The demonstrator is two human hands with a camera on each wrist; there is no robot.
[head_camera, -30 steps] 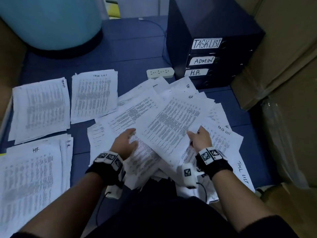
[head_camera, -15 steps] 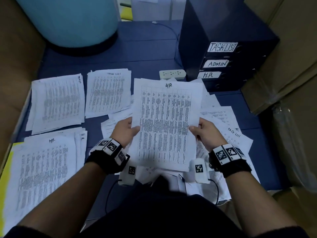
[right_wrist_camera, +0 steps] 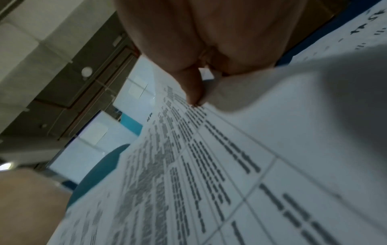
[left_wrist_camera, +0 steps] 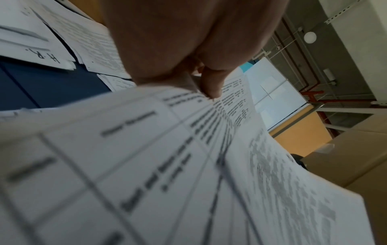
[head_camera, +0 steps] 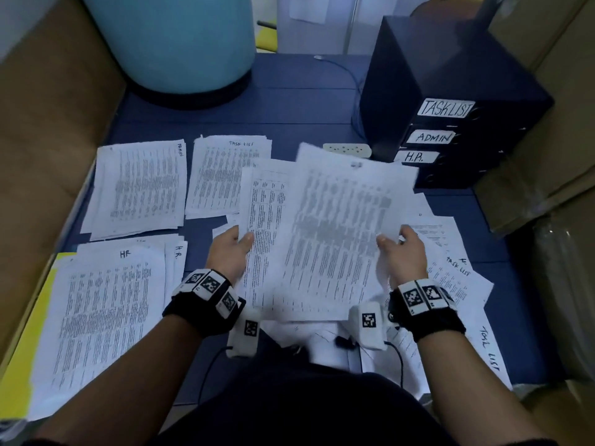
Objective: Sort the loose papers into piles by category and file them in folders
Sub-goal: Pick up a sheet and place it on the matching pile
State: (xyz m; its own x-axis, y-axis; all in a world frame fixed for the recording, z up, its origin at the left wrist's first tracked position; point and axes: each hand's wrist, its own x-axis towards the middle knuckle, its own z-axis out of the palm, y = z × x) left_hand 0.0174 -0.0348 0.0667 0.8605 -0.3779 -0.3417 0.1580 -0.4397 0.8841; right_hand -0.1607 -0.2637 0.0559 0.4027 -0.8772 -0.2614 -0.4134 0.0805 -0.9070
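Note:
Two printed sheets are held up over the loose paper heap (head_camera: 450,252). My left hand (head_camera: 240,241) pinches the left edge of the lower sheet (head_camera: 262,220), a table of text. Its thumb (left_wrist_camera: 209,86) lies on top of that sheet (left_wrist_camera: 136,165). My right hand (head_camera: 391,241) pinches the right edge of the upper sheet (head_camera: 338,236), which is blurred and overlaps the lower one. In the right wrist view the thumb (right_wrist_camera: 192,94) presses on this sheet (right_wrist_camera: 230,165). Sorted piles lie to the left: ADMIN (head_camera: 141,185), TASK LIST (head_camera: 225,175) and HR (head_camera: 106,304).
The HR pile rests on a yellow folder (head_camera: 35,333). A black drawer unit (head_camera: 450,75) labelled TASKLIST, ADMIN and H.R. stands at the back right, with a white power strip (head_camera: 347,150) beside it. A blue barrel (head_camera: 180,43) stands behind; cardboard walls (head_camera: 48,123) flank both sides.
Both hands lifted paper from the heap and held it up as one HR sheet. Now two sheets are fanned apart, the upper one swinging right with my right hand.

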